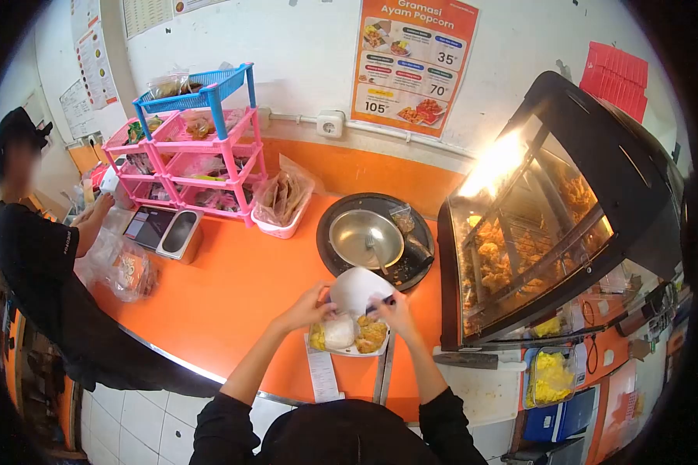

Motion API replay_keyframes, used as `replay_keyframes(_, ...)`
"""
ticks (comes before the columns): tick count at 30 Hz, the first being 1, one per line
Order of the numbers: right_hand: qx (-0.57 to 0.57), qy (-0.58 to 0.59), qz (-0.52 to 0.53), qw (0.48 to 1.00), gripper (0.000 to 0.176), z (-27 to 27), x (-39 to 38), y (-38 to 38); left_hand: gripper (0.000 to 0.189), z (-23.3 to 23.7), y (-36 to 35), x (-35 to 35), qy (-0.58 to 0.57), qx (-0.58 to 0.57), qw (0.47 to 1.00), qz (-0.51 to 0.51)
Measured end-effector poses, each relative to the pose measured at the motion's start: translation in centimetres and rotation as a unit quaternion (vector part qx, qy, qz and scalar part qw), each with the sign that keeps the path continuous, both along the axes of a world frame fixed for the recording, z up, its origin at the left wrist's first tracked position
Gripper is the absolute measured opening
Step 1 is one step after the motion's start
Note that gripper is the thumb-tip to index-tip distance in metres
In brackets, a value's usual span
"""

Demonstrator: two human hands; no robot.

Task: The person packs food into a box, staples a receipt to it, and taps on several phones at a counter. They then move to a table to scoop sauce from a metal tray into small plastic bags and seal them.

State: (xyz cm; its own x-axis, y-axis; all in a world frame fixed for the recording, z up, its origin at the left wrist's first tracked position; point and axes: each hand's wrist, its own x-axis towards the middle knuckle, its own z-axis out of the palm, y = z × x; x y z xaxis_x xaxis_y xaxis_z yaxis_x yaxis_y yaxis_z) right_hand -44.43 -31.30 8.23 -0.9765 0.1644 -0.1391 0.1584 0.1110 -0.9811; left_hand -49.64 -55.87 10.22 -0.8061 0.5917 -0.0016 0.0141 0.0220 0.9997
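An open white food box (pixel 357 353) stands at the front of the orange counter, its lid (pixel 362 288) raised at the back. Inside lie a mound of white rice (pixel 339 333), a piece of fried chicken (pixel 371 335) and something yellow at the left. My left hand (pixel 312 305) grips the left side of the lid with bent fingers. At the lid's right side is my right hand (pixel 394 311), its fingers closed on the box edge, with a small dark patch beside them that I cannot make out. A printed receipt (pixel 323 377) lies under the box's front left.
Behind the box sits a black tray (pixel 329 256) with a metal bowl (pixel 357 246). A lit glass warmer (pixel 535 232) with fried chicken stands right; a knife (pixel 473 360) lies on a white board (pixel 481 391). Pink racks (pixel 209 182) and a co-worker (pixel 39 256) are left.
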Motion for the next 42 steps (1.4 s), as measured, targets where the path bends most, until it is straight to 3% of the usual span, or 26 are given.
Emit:
replay_keyframes(1, -0.014, -0.056, -0.042, 0.997, 0.04, 0.1, -0.5, 0.0, 0.031, -0.5, 0.5, -0.4, 0.006, -0.047, 0.998, 0.032)
replay_keyframes(2, -0.004, -0.052, -0.018, 0.998, 0.048, -0.1, -0.9, 0.0, 0.03, -1.1, 0.9, -0.9, 0.012, -0.094, 0.993, 0.064)
replay_keyframes(3, 0.089, -0.002, -0.027, 0.996, 0.049, 0.1, -1.0, -0.1, 0.029, -0.5, 1.2, -1.2, 0.018, -0.141, 0.985, 0.095)
replay_keyframes(5, 0.272, 0.092, -0.041, 0.957, 0.052, 0.5, -0.9, -0.4, 0.026, 0.8, 0.8, -1.4, 0.138, -0.292, 0.939, 0.12)
replay_keyframes(6, 0.267, 0.016, -0.073, 0.961, 0.052, 0.9, -0.9, -0.3, 0.024, 1.7, 0.4, -1.4, 0.195, -0.363, 0.902, 0.13)
replay_keyframes(9, 0.435, 0.089, 0.151, 0.883, 0.044, 2.3, 0.3, 3.1, 0.024, 2.3, -2.1, -2.0, 0.238, -0.384, 0.892, 0.016)
replay_keyframes(10, 0.415, -0.003, 0.2, 0.887, 0.035, 2.7, 0.3, 3.5, 0.026, 2.3, -2.5, -1.3, 0.233, -0.378, 0.896, 0.018)
replay_keyframes(12, 0.371, 0.027, 0.157, 0.915, 0.036, 3.0, 3.3, 2.6, 0.03, 1.7, -3.1, 0.5, 0.227, -0.363, 0.903, 0.028)
replay_keyframes(13, 0.349, 0.044, 0.136, 0.926, 0.039, 2.8, 5.1, 1.9, 0.03, 0.5, -3.1, 2.1, 0.274, -0.371, 0.884, 0.081)
replay_keyframes(15, 0.415, 0.116, 0.031, 0.902, 0.043, 1.0, 8.1, -0.7, 0.03, -3.0, -2.7, 6.1, 0.361, -0.382, 0.83, 0.186)
replay_keyframes(16, 0.444, 0.149, -0.022, 0.883, 0.046, 0.1, 9.4, -2.1, 0.029, -4.4, -2.4, 6.9, 0.351, -0.321, 0.858, 0.196)
replay_keyframes(19, 0.329, 0.202, -0.126, 0.914, 0.045, -4.1, 10.5, -4.0, 0.026, -6.6, -1.7, 7.8, 0.259, -0.162, 0.931, 0.2)
replay_keyframes(20, 0.077, 0.181, -0.121, 0.973, 0.038, -6.5, 9.5, -3.7, 0.025, -5.8, -1.6, 7.4, 0.194, -0.129, 0.955, 0.184)
replay_keyframes(21, 0.075, 0.149, -0.107, 0.98, 0.036, -5.3, 9.2, -3.6, 0.025, -4.8, -1.6, 6.9, 0.129, -0.094, 0.973, 0.166)
replay_keyframes(23, 0.068, 0.084, -0.079, 0.991, 0.032, -0.9, 7.6, -2.7, 0.022, -2.4, -1.8, 5.4, 0.055, -0.152, 0.979, 0.122)
replay_keyframes(26, 0.085, -0.011, 0.008, 0.996, 0.033, -5.7, 4.5, 1.8, 0.02, -2.7, -2.0, 1.9, -0.008, -0.186, 0.98, 0.067)
replay_keyframes(29, 0.015, 0.066, 0.029, 0.997, 0.043, -6.5, 5.0, 1.3, 0.026, -3.4, -2.5, 2.1, 0.026, -0.203, 0.978, 0.046)
replay_keyframes(33, 0.279, 0.08, 0.058, 0.955, 0.07, -5.5, 9.1, -1.2, 0.046, -5.6, -3.1, 6.7, 0.196, -0.245, 0.946, 0.078)
replay_keyframes(34, 0.317, 0.053, 0.083, 0.943, 0.078, -4.5, 10.0, -1.6, 0.071, -5.8, -3.5, 7.3, 0.205, -0.354, 0.912, 0.029)
replay_keyframes(36, 0.386, -0.024, 0.165, 0.907, 0.103, -1.9, 10.4, -1.6, 0.08, -3.4, -4.0, 7.3, 0.268, -0.433, 0.86, -0.019)
replay_keyframes(37, 0.38, 0.01, 0.192, 0.905, 0.101, -1.6, 10.3, -1.0, 0.084, -1.8, -4.1, 7.1, 0.299, -0.469, 0.83, -0.046)
replay_keyframes(40, 0.359, 0.101, 0.251, 0.893, 0.092, -1.0, 9.7, 0.3, 0.083, -2.7, -5.6, 4.5, 0.314, -0.306, 0.886, -0.152)
replay_keyframes(42, 0.335, 0.136, 0.265, 0.894, 0.081, -1.0, 9.3, 0.3, 0.074, -4.4, -5.8, 4.4, 0.286, -0.224, 0.917, -0.166)
